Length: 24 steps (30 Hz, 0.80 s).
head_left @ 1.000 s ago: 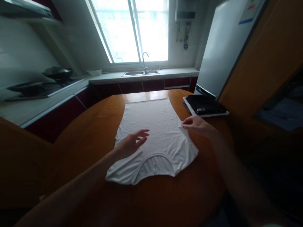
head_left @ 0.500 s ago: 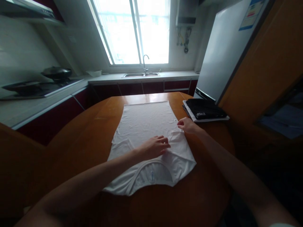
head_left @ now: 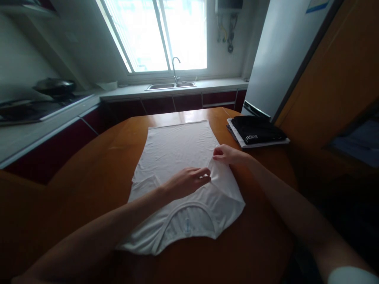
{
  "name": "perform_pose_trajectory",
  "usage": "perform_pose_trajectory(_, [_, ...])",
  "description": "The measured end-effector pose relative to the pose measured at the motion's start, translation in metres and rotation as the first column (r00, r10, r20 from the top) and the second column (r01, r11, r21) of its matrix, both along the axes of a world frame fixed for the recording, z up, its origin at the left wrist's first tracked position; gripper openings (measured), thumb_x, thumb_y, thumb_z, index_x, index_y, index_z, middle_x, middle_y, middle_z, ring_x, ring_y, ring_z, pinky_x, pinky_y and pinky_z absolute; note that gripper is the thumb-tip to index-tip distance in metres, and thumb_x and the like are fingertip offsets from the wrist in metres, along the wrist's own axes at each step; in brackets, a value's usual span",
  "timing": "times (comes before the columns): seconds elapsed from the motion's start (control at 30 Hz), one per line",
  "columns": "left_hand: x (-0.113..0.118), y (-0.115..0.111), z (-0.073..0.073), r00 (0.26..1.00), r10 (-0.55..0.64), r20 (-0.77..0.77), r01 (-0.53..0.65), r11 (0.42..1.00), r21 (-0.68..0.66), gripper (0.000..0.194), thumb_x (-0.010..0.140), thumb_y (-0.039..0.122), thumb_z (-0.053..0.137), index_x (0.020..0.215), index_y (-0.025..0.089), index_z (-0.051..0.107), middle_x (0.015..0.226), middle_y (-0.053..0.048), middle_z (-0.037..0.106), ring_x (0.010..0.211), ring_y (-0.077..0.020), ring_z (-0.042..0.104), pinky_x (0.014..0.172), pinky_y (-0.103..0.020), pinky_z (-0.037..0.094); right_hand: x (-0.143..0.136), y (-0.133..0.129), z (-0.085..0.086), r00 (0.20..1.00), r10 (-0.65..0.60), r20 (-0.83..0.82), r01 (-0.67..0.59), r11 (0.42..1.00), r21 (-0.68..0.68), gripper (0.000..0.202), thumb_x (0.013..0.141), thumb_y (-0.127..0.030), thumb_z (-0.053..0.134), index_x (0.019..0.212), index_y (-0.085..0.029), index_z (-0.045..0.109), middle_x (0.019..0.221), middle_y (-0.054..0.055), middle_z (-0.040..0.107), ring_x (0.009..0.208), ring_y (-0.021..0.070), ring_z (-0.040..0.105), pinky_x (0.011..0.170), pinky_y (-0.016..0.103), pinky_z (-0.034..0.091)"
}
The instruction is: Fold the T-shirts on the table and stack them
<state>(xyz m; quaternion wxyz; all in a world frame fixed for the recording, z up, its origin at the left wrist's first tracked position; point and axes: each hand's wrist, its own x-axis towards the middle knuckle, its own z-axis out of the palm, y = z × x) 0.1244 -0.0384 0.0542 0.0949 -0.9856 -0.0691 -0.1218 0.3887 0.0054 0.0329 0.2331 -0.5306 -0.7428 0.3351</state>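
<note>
A white T-shirt (head_left: 177,148) lies spread on the wooden table, its neckline towards me and its hem at the far end. My right hand (head_left: 225,154) pinches the edge of the shirt's right sleeve and holds it over the body of the shirt. Just left of it, my left hand (head_left: 189,181) reaches across the shirt, thumb and fingers closing on the same sleeve cloth. The left sleeve lies folded inwards, partly covered by my left forearm. A small label shows inside the collar.
The round-ended wooden table (head_left: 97,157) bears a stack of folded clothes (head_left: 257,132) at the far right, a black garment on top. Behind stand a counter with a sink (head_left: 171,85), a stove with a pan (head_left: 55,86), and a fridge (head_left: 272,59).
My right hand has moved left, carrying the sleeve edge inwards over the shirt. My left hand has shifted slightly left and up. The camera view has tilted down a little.
</note>
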Motion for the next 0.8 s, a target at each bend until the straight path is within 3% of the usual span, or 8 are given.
perform_pose_trajectory(0.13, [-0.003,-0.002,-0.004,0.999,-0.006,-0.032,0.005,1.000,-0.029,0.021,0.100,0.012,0.046,0.106,0.019,0.065,0.106,-0.005,0.066,0.079,-0.0133,0.064,0.074,-0.027,0.050,0.000,-0.002,-0.003,0.989,0.033,-0.143,-0.040,0.998,-0.050,0.023,0.081,-0.030,0.064,0.098,-0.014,0.067,0.066,-0.004,0.062,0.055,0.0093,0.047,0.050,0.020,0.036])
perform_pose_trajectory(0.27, [-0.006,-0.004,-0.010,0.995,-0.017,-0.094,0.012,0.998,-0.058,0.018,0.097,0.011,0.050,0.101,0.019,0.066,0.096,-0.005,0.067,0.086,-0.0162,0.064,0.073,-0.026,0.050,-0.007,-0.003,-0.015,0.993,0.037,-0.112,-0.037,0.999,-0.003,0.022,0.079,-0.024,0.067,0.098,-0.013,0.069,0.068,-0.003,0.063,0.059,0.0099,0.051,0.055,0.020,0.039])
perform_pose_trajectory(0.4, [-0.010,-0.004,-0.009,0.993,-0.011,-0.117,-0.003,0.993,-0.117,0.017,0.099,0.021,0.051,0.102,0.021,0.068,0.097,-0.004,0.070,0.090,-0.0176,0.066,0.074,-0.027,0.050,-0.010,-0.002,-0.020,1.000,0.020,-0.022,-0.017,0.992,0.121,0.016,0.077,-0.021,0.073,0.092,-0.014,0.072,0.075,0.001,0.069,0.064,0.0114,0.056,0.060,0.022,0.041])
perform_pose_trajectory(0.5, [-0.006,0.004,-0.003,0.999,0.005,-0.046,-0.015,0.974,-0.225,0.023,0.102,0.031,0.049,0.104,0.023,0.070,0.097,-0.005,0.073,0.087,-0.0169,0.068,0.077,-0.027,0.051,0.000,0.003,-0.014,0.994,-0.109,-0.012,0.108,0.959,0.262,0.011,0.083,-0.024,0.070,0.089,-0.016,0.073,0.084,0.004,0.073,0.067,0.0127,0.059,0.064,0.023,0.043])
perform_pose_trajectory(0.6, [0.010,0.018,0.001,0.991,0.101,0.085,-0.070,0.948,-0.310,0.029,0.102,0.028,0.044,0.105,0.022,0.073,0.099,-0.007,0.074,0.091,-0.0175,0.069,0.082,-0.028,0.053,0.017,0.008,-0.008,0.949,-0.303,-0.087,0.314,0.885,0.344,0.012,0.089,-0.019,0.061,0.089,-0.017,0.073,0.087,0.006,0.074,0.072,0.0142,0.062,0.069,0.024,0.045])
perform_pose_trajectory(0.67, [0.027,0.024,0.000,0.980,0.141,0.139,-0.085,0.935,-0.345,0.031,0.101,0.022,0.044,0.108,0.022,0.074,0.105,-0.007,0.075,0.095,-0.0184,0.070,0.085,-0.030,0.054,0.026,0.010,-0.010,0.923,-0.369,-0.111,0.384,0.850,0.361,0.014,0.088,-0.015,0.058,0.088,-0.017,0.072,0.088,0.006,0.075,0.076,0.0155,0.064,0.072,0.024,0.047])
perform_pose_trajectory(0.8, [0.065,0.020,-0.012,0.986,0.072,0.151,-0.016,0.939,-0.345,0.035,0.098,0.014,0.044,0.120,0.021,0.070,0.124,-0.008,0.071,0.113,-0.0201,0.067,0.100,-0.035,0.052,0.032,0.009,-0.026,0.952,-0.293,-0.091,0.306,0.892,0.333,0.017,0.088,-0.011,0.056,0.088,-0.016,0.073,0.088,0.007,0.076,0.083,0.0176,0.068,0.077,0.025,0.049])
